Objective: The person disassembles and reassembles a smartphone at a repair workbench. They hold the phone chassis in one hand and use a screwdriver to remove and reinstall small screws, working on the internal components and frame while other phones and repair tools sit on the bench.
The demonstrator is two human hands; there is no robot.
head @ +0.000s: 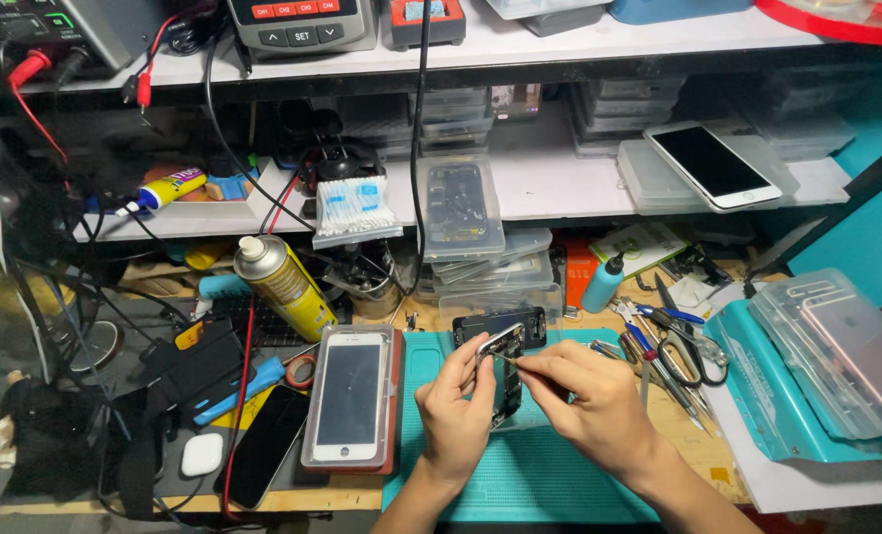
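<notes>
Two hands over teal mat (550, 475), near bench front edge. Left hand (458, 410) grips opened phone frame (503, 371), tilted on edge; frame's lower part hidden behind fingers. Right hand (584, 396) pinches thin tool (508, 358), tip touching frame top; tool mostly hidden, kind unclear. Left of mat: one white phone screen (350, 396) in tray, one dark phone (263, 445), one yellow spray can (284, 285). Right of mat: scissors (680, 348), loose tools, too jumbled to count. Shelf behind: one white phone (713, 165).
</notes>
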